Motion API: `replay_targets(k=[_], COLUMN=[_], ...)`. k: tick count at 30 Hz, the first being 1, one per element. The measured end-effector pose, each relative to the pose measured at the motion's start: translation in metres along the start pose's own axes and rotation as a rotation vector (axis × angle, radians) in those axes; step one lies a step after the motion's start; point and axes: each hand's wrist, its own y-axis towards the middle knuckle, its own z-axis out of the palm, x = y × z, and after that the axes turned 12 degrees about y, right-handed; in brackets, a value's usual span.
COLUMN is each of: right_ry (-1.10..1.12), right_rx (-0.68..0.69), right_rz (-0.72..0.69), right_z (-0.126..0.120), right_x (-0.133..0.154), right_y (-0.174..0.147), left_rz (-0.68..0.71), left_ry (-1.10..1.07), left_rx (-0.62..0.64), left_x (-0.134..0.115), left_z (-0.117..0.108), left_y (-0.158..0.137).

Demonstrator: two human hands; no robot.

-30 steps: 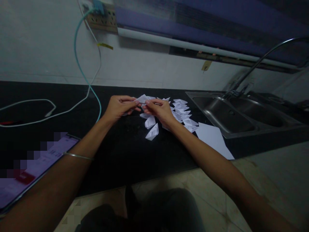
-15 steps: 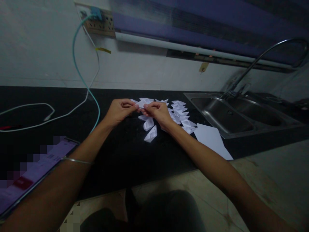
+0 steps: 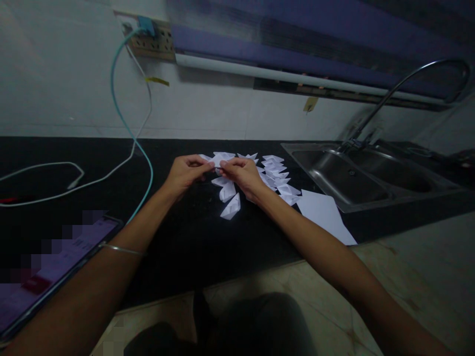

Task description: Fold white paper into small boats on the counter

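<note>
A small folded piece of white paper [image 3: 217,164] is pinched between both hands above the dark counter. My left hand [image 3: 187,173] is closed on its left end, thumb on top. From the other side my right hand [image 3: 241,174] grips it between thumb and fingers. The fingers cover much of the paper, so its full shape is hidden. Several folded white paper boats lie behind and around the hands; the nearest paper boat [image 3: 230,207] rests just in front of them. More paper boats [image 3: 275,170] sit in a row right of my right hand.
Flat white paper sheets [image 3: 326,215] lie at the counter's front edge on the right. Beyond them is a steel double sink [image 3: 345,178] with a curved faucet [image 3: 393,94]. On the left are a phone [image 3: 63,272], a teal cable [image 3: 150,168] and a white cable [image 3: 100,178].
Both hands keep hold of the paper, with only slight finger shifts. The view has moved a little; the boats and sheets lie as before.
</note>
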Motion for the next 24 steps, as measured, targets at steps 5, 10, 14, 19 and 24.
replay_targets(k=[5,10,14,19,24], right_ry=[0.066,0.077,0.083,0.060,0.023], right_rx=[-0.001,0.009,0.015,0.021,0.021], right_rz=[-0.031,-0.036,-0.039,-0.079,-0.099], right_z=[-0.001,-0.001,0.000,-0.005,-0.009], right_x=[-0.002,-0.003,-0.003,-0.007,-0.011], right_y=[0.002,0.002,0.001,0.003,0.006], left_rz=[-0.007,0.010,0.038,0.039,0.000], left_ry=[-0.023,0.009,0.003,-0.021,-0.027], left_rx=[-0.028,-0.053,-0.062,-0.024,0.134], left_x=[0.001,0.001,0.001,0.002,0.001], left_z=[0.000,-0.002,-0.001,0.001,-0.002], left_y=[0.000,0.000,0.001,0.001,-0.001])
